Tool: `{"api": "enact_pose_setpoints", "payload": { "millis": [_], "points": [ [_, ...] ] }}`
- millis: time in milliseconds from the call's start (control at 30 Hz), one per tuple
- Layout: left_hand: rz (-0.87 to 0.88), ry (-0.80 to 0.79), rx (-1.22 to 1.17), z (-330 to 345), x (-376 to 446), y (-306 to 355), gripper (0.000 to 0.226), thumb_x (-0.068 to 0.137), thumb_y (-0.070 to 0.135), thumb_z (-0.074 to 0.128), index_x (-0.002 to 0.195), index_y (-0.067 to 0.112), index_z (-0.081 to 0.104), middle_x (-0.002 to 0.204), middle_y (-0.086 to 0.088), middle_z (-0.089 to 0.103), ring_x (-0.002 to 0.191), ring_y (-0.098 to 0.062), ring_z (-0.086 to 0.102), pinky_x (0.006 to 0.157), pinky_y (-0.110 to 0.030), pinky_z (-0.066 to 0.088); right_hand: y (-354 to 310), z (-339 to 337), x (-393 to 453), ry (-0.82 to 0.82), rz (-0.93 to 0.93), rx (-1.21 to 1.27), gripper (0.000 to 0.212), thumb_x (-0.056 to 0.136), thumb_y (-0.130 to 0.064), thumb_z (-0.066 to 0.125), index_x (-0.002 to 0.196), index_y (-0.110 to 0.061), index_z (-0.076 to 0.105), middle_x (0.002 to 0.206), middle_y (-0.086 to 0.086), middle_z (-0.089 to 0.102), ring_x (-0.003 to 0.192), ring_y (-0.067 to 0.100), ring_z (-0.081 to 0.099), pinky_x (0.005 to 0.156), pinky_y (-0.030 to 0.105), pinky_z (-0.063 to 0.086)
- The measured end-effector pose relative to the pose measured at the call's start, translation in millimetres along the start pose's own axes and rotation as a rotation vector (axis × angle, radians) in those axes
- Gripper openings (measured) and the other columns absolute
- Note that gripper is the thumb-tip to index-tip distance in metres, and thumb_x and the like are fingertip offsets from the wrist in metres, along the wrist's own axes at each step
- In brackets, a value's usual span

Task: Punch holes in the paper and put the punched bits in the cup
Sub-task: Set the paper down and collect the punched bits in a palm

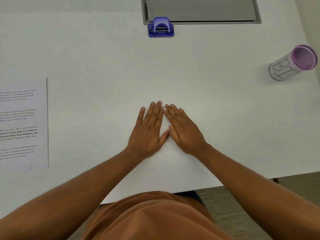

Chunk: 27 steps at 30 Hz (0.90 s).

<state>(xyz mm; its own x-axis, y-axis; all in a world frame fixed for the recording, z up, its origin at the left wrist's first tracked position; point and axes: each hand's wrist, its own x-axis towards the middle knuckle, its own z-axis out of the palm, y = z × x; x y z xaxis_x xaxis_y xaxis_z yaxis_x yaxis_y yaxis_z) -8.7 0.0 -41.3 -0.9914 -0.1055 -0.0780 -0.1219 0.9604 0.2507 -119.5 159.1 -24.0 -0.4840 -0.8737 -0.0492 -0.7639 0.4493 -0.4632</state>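
Nearest the camera, an orange-brown garment (155, 217) fills the lower centre of the view, with both bare forearms reaching forward from either side of it.

White table (103, 58): occupies most of the view. Its near edge runs just ahead of the garment, and a strip of grey floor (242, 201) shows at lower right.

Grey recessed panel (200, 10): set into the table at the far edge, right of centre.

Printed sheet of paper (24, 125): lies flat at the left edge of the view, partly cut off by the frame. It carries several blocks of text, too blurred to read. It is well apart from the left hand, off to that hand's left.

Left hand (149, 132) and right hand (183, 130): both lie palm-down and flat on the table near its centre, fingers extended and relaxed, grasping nothing. The fingertips and thumbs of the two hands meet, forming a triangular gap between them.

Cup (292, 64): a purple-rimmed cylinder wrapped in white paper with hand-drawn letters, standing at the far right. It is well apart from the right hand, ahead of it and to its right.

Purple hole punch (161, 27): stands at the near left corner of the grey panel, overlapping its edge, straight ahead of both hands and well apart from them.
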Motion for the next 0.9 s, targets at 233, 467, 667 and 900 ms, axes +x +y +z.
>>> {"api": "enact_pose_setpoints", "payload": {
  "millis": [233, 467, 667, 900],
  "points": [
    [-0.007, 0.116, -0.454, -9.5, 5.1, 5.3, 0.065, 0.112, 0.040, 0.034, 0.167, 0.008, 0.023, 0.177, -0.005, 0.017, 0.164, -0.017, 0.011, 0.134, -0.040, 0.010, -5.8, -4.6, -16.9, 0.403, 0.330, 0.127, 0.040, 0.105, -0.004, 0.049, 0.144, -0.004, 0.056, 0.144, 0.011, 0.060, 0.136, 0.024, 0.053, 0.120, 0.029, 0.038],
    [-0.709, 0.170, -2.027, -52.8, 27.5, -2.1, 0.047, 0.112, 0.029, 0.038, 0.150, 0.008, 0.056, 0.147, -0.008, 0.066, 0.139, -0.017, 0.060, 0.125, -0.040, 0.038, -25.4, 2.5, 9.9, 0.120, 0.259, -0.079, 0.051, 0.108, -0.027, 0.055, 0.153, -0.005, 0.047, 0.156, 0.020, 0.046, 0.147, 0.034, 0.040, 0.112, 0.040, 0.044],
    [-0.721, 0.026, -2.370, -48.6, 25.0, -23.5, 0.067, 0.112, 0.051, 0.026, 0.156, 0.004, 0.045, 0.158, -0.014, 0.055, 0.149, -0.026, 0.050, 0.129, -0.045, 0.031, -31.9, -5.6, 16.0, 0.131, 0.210, -0.114, 0.031, 0.110, -0.023, 0.048, 0.137, -0.010, 0.057, 0.137, 0.007, 0.056, 0.124, 0.020, 0.056, 0.098, 0.039, 0.050],
    [-0.685, -0.045, -2.382, -51.4, 29.7, -26.6, 0.057, 0.113, 0.040, 0.036, 0.150, 0.000, 0.051, 0.151, -0.016, 0.062, 0.142, -0.027, 0.057, 0.125, -0.043, 0.038, -31.2, -10.9, 17.7, 0.087, 0.205, -0.086, 0.020, 0.093, 0.012, 0.055, 0.107, 0.006, 0.069, 0.108, 0.019, 0.065, 0.102, 0.036, 0.060, 0.082, 0.050, 0.056]
  ]
}}
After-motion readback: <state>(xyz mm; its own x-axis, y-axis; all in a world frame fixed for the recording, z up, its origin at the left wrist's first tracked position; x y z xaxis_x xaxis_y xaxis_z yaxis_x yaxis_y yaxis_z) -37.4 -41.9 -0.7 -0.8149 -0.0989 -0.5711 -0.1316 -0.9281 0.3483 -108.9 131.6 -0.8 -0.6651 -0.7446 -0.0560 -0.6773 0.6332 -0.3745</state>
